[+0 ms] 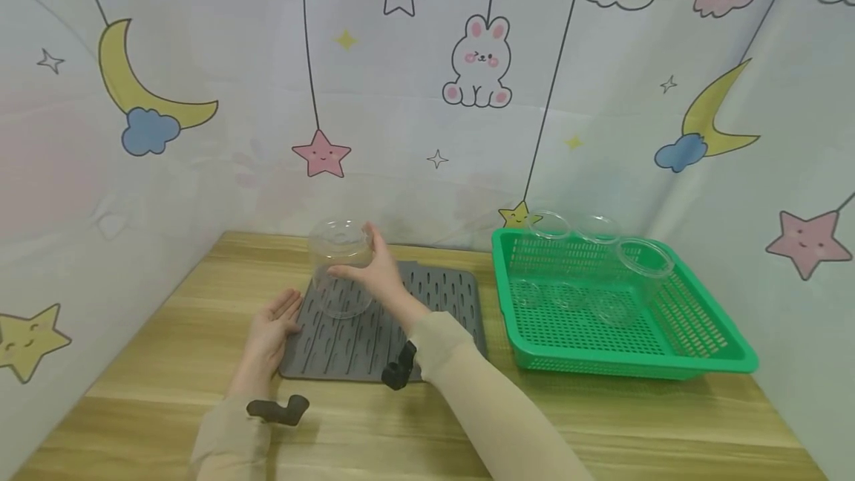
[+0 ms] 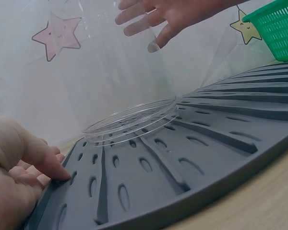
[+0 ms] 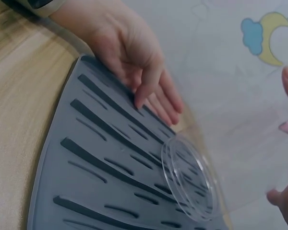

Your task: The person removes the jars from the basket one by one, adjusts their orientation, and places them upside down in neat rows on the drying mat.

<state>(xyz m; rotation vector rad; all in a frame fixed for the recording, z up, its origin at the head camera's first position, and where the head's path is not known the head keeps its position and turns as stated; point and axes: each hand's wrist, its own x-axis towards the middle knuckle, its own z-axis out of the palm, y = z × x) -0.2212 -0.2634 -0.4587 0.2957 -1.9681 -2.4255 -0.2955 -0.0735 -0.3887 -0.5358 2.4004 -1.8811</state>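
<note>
A clear cylindrical cup [image 1: 342,284] stands on a dark grey ribbed drying mat [image 1: 381,351], towards its back left. My right hand [image 1: 377,269] holds the cup by its upper part, thumb on the near side and fingers round the far side. In the left wrist view the cup's lower rim [image 2: 134,120] sits down at the mat's surface. At the mat's left edge is my left hand [image 1: 270,332], its thumb resting on the mat and its relaxed fingers just past the edge, as the right wrist view shows.
To the right of the mat stands a green plastic basket [image 1: 621,366] with three clear cups inside, one of them a wide cup [image 1: 644,258]. The wooden table [image 1: 354,436] ends at a patterned cloth backdrop [image 1: 401,191] behind and at both sides.
</note>
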